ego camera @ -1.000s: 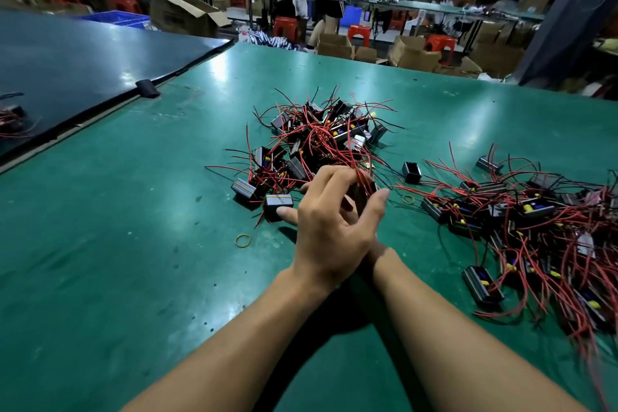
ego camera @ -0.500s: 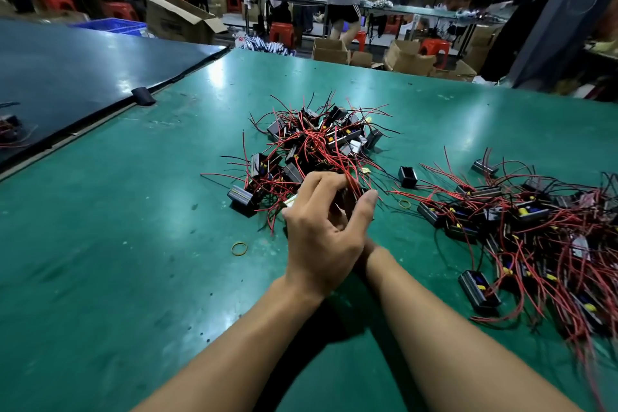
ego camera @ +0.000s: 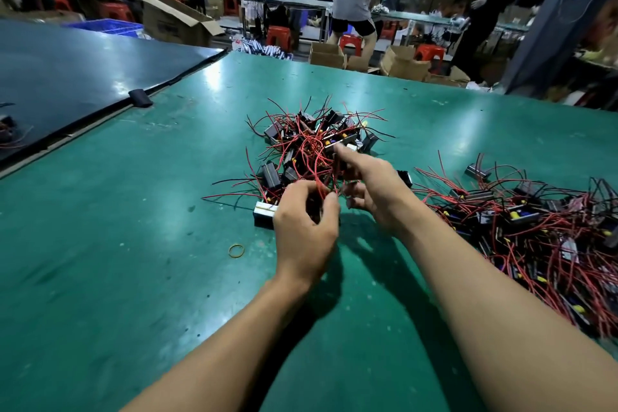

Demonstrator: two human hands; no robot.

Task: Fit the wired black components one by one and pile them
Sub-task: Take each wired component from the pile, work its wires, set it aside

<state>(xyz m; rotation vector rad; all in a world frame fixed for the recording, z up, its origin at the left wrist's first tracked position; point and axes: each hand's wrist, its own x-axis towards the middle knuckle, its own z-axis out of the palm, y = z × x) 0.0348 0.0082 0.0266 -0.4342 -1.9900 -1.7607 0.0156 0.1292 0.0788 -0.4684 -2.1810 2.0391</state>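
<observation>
On the green table (ego camera: 133, 244) lies a central pile (ego camera: 311, 144) of black box components tangled in red and black wires. My left hand (ego camera: 304, 231) sits at the pile's near edge, its fingers curled round one black component (ego camera: 316, 207) whose red wires stick up. To its right, my right hand (ego camera: 374, 187) stretches its index finger onto the pile and holds nothing; its other fingers are loosely curled. A second, wider pile (ego camera: 535, 221) of wired components spreads out at the right. A black component with a white top (ego camera: 264, 214) lies just left of my left hand.
A yellow rubber band (ego camera: 236, 250) lies on the table near my left wrist. A single small black part (ego camera: 405, 177) sits between the piles. A dark table (ego camera: 67, 77) adjoins on the left, with a black clip (ego camera: 140, 99) at the seam. People, cardboard boxes and red stools stand beyond the far edge.
My hands were clasped together over one component. My right hand has come out from under the left and reached forward onto the central pile. My left hand keeps its hold.
</observation>
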